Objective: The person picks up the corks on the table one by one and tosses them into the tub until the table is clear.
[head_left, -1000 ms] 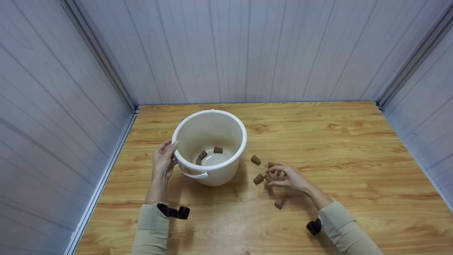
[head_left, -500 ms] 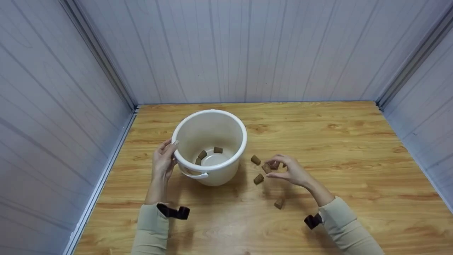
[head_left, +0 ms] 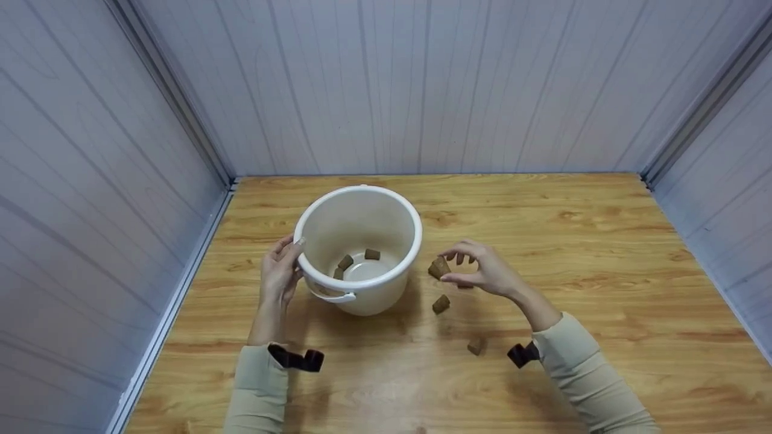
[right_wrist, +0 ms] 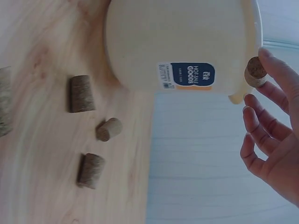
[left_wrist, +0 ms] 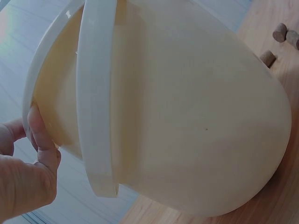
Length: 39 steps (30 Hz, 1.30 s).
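Note:
A white bucket (head_left: 380, 298) stands on the table, with 3 brown corks (head_left: 372, 254) on its bottom. My left hand (head_left: 280, 271) grips its rim at the left, the thumb over the edge. My right hand (head_left: 491, 274) pinches a cork (right_wrist: 255, 72) between thumb and index finger, lifted off the table at the bucket's right side. The other fingers of that hand are loosely bent. Several corks lie on the table below it, among them one (head_left: 441, 304) near the bucket and another (head_left: 475, 346) nearer to me. One is partly hidden behind the right hand.
The wood-grain table (head_left: 603, 259) is bordered by pale panelled walls (head_left: 392, 90) at the back and both sides. The bucket's white handle (left_wrist: 97, 93) hangs down on the near side. A printed label (right_wrist: 187, 75) shows on the bucket's wall.
My right hand has picked up a cork from the group, raised it, and moved it away from me and left toward the bucket. The left hand has stayed on the rim.

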### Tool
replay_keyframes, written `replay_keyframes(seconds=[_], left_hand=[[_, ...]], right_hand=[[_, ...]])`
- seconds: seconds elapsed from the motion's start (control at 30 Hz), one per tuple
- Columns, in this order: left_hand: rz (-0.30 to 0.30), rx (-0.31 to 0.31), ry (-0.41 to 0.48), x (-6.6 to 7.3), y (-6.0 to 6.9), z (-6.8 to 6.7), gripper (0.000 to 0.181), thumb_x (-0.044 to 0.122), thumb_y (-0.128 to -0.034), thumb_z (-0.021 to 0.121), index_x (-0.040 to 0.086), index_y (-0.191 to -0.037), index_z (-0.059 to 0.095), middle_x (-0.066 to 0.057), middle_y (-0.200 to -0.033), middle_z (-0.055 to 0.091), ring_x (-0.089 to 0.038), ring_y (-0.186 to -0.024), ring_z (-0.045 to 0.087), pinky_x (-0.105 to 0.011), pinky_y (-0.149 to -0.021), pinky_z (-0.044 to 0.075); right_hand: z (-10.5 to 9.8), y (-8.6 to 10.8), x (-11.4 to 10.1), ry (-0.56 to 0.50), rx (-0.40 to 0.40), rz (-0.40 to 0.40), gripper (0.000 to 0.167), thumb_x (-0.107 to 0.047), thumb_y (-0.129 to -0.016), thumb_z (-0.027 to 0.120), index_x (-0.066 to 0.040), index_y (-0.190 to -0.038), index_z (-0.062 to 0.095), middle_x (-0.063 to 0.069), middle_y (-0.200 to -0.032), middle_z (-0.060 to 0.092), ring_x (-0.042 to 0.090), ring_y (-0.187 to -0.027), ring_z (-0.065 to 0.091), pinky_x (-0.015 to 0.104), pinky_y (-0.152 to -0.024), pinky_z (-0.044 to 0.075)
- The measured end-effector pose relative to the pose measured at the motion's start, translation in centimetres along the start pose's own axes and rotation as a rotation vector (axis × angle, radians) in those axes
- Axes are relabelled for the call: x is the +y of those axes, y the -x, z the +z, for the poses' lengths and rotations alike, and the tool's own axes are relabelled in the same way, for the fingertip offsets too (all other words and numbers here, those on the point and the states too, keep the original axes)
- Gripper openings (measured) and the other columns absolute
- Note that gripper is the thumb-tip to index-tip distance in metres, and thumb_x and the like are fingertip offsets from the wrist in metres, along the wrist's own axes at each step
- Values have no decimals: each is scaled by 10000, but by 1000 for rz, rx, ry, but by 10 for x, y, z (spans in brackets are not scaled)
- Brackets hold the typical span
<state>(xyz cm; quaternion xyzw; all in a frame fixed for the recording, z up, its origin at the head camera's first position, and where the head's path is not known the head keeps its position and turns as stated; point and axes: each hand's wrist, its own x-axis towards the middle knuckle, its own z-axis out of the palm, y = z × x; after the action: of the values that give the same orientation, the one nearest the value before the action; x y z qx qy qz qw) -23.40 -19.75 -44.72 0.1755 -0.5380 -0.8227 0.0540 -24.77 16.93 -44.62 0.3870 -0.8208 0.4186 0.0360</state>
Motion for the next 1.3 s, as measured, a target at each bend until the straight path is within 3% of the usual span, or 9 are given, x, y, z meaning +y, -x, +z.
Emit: replay_keyframes(seconds=[0.17, 0.53, 0.87, 1.3], left_hand=[[-4, -3, -4, 1, 1, 0, 339, 14, -963, 563, -69, -1270, 446, 21, -819, 635, -94, -681, 629, -185, -522, 518], [22, -13, -13, 0, 0, 0, 355, 5, -965, 547, -88, -1288, 435, 27, -828, 641, -69, -642, 612, -153, -477, 486], [13, -5, -9, 0, 0, 0, 354, 9, -962, 557, -86, -1283, 440, 35, -810, 647, -67, -646, 618, -153, -478, 489], [11, -7, -8, 0, 0, 0, 373, 14, -963, 559, -88, -1298, 430, -22, -883, 640, -92, -685, 632, -167, -499, 507]], right_hand=[[-4, -12, -10, -20, -6, -28, 320, -70, -824, 775, 17, -1111, 662, 89, -968, 658, 276, -810, 571, 297, -704, 450], [-10, -36, -25, -27, -20, -97, 333, -75, -805, 796, 9, -1104, 677, 91, -890, 657, 177, -809, 569, 279, -685, 457], [-6, -55, -31, -48, -21, -53, 338, -107, -802, 805, 14, -1092, 680, 87, -899, 657, 289, -815, 585, 314, -699, 464], [8, -81, -33, -84, -14, -53, 328, -105, -810, 794, 27, -1084, 669, 98, -861, 646, 202, -771, 581, 257, -658, 475]])
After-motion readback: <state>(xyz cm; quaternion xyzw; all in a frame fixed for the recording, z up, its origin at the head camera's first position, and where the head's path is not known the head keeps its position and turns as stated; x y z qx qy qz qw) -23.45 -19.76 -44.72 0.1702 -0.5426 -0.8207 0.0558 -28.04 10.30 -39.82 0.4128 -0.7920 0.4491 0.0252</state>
